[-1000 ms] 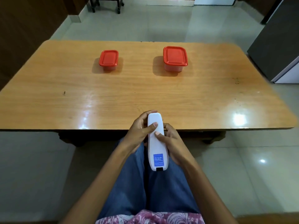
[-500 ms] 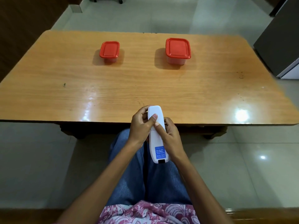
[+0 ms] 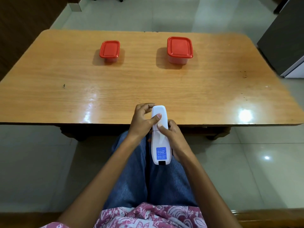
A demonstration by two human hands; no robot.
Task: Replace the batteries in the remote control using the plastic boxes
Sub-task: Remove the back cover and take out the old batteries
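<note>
Remote control (image 3: 159, 137): white, elongated, rounded at both ends, held back side up. A blue label with small print sits near the end closest to the person, with a small black square just below it at that end. A thin seam crosses the body about midway along its length.

Position: held in the air above the person's lap, lengthwise away from the body, its far end overlapping the near edge of the wooden table (image 3: 213, 89).

Left hand (image 3: 142, 122): closed around the far half from the left side, thumb pressed flat on the back surface, fingers curled round the far end.

Right hand (image 3: 175, 139): closed around the near half from the right, thumb tip resting on the back beside the seam, just below the left thumb.

Two plastic boxes with red lids stand on the far part of the table, well apart: a smaller box (image 3: 109, 49) left, a larger box (image 3: 179, 48) right, both closed
</note>
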